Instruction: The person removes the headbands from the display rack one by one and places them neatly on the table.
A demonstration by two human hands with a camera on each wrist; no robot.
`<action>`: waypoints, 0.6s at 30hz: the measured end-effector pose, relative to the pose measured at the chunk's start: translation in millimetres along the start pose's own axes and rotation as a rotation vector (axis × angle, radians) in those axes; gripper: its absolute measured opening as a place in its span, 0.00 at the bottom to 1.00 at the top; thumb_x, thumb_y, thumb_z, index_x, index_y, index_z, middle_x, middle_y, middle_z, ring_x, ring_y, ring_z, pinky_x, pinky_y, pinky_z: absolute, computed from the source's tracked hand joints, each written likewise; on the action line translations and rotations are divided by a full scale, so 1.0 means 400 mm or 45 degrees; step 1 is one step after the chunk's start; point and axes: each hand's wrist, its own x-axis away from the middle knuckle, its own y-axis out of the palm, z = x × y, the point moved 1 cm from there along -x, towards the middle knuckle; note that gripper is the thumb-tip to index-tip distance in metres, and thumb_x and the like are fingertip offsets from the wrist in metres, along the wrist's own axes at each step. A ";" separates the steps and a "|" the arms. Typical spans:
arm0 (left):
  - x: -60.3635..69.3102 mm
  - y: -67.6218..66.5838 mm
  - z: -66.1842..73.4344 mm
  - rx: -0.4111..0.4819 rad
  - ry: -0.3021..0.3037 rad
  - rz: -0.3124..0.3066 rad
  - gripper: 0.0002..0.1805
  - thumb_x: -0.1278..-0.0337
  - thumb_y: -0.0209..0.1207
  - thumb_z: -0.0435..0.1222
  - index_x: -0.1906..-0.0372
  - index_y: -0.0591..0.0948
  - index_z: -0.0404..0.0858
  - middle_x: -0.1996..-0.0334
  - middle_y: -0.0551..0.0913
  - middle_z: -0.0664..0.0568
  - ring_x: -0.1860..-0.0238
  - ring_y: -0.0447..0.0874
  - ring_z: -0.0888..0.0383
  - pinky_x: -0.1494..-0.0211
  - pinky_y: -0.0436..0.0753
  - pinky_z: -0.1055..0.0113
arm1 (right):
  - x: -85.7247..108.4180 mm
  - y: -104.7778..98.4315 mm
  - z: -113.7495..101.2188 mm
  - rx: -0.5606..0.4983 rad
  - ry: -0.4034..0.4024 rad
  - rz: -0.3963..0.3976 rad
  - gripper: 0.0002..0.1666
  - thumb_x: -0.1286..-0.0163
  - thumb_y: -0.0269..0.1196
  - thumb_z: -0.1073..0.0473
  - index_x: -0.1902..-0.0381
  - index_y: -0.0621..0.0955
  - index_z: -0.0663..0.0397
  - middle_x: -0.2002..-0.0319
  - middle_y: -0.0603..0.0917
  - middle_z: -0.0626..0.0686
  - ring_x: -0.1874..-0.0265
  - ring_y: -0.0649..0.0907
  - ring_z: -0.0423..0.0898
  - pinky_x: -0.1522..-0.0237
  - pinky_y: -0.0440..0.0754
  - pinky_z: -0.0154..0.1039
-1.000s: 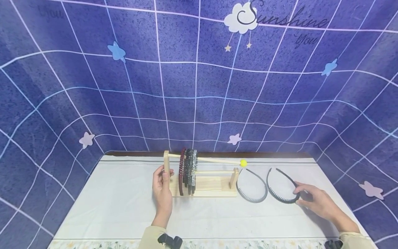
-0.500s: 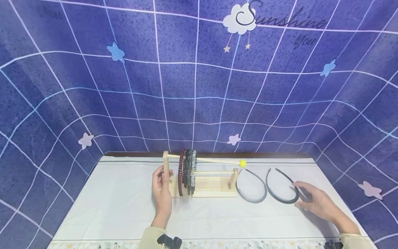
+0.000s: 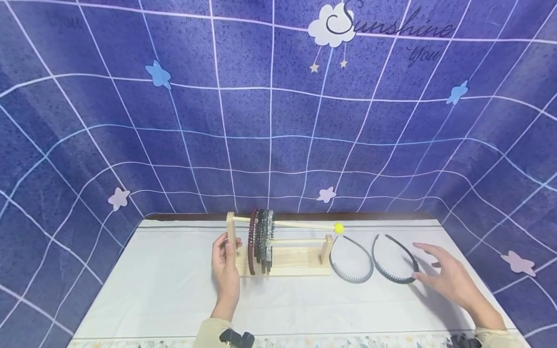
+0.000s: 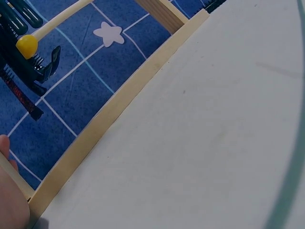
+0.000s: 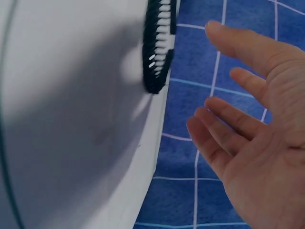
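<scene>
One starry blue-purple curtain [image 3: 278, 116] behind; before it, a white tablecloth [image 3: 165, 280]. Wooden headband stand [image 3: 300, 257] on the cloth, left upright [image 3: 231, 229] gripped by the left hand [image 3: 227, 268], presumably for steadiness. Right hand [image 3: 452, 278] released, fingers loosely apart. Bunched towards that upright, dark red, black and silvery headbands [image 3: 262, 241] hung on the upper rod [image 3: 304, 224], seemingly leaving room along it. Flat on the cloth, perhaps for easy reach, a greyish toothed headband [image 3: 353, 280] beside the stand and a black toothed headband [image 3: 396, 279] just beside the right hand, contact impossible to tell. Smallest, a yellow ball [image 3: 338, 228] capping the rod's right end.
</scene>
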 end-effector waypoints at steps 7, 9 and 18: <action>0.000 0.000 0.001 0.003 0.002 0.003 0.19 0.06 0.46 0.39 0.26 0.73 0.36 0.46 0.86 0.47 0.41 0.86 0.57 0.28 0.78 0.72 | -0.018 -0.006 -0.045 -0.032 -0.008 0.120 0.45 0.46 0.84 0.70 0.29 0.82 0.58 0.38 0.85 0.67 0.45 0.81 0.29 0.55 0.83 0.22; -0.001 -0.001 0.000 0.002 0.006 0.002 0.19 0.06 0.46 0.39 0.26 0.73 0.36 0.46 0.86 0.47 0.41 0.86 0.58 0.28 0.78 0.72 | -0.022 -0.006 -0.064 -0.080 -0.012 0.161 0.42 0.42 0.81 0.73 0.29 0.83 0.59 0.37 0.86 0.65 0.42 0.73 0.18 0.52 0.78 0.15; 0.001 -0.003 -0.003 -0.072 -0.031 0.015 0.20 0.06 0.46 0.41 0.25 0.73 0.37 0.43 0.86 0.41 0.38 0.86 0.50 0.28 0.79 0.73 | -0.035 -0.001 -0.156 -0.235 0.027 0.311 0.33 0.35 0.73 0.79 0.32 0.84 0.62 0.40 0.84 0.36 0.43 0.76 0.18 0.49 0.78 0.14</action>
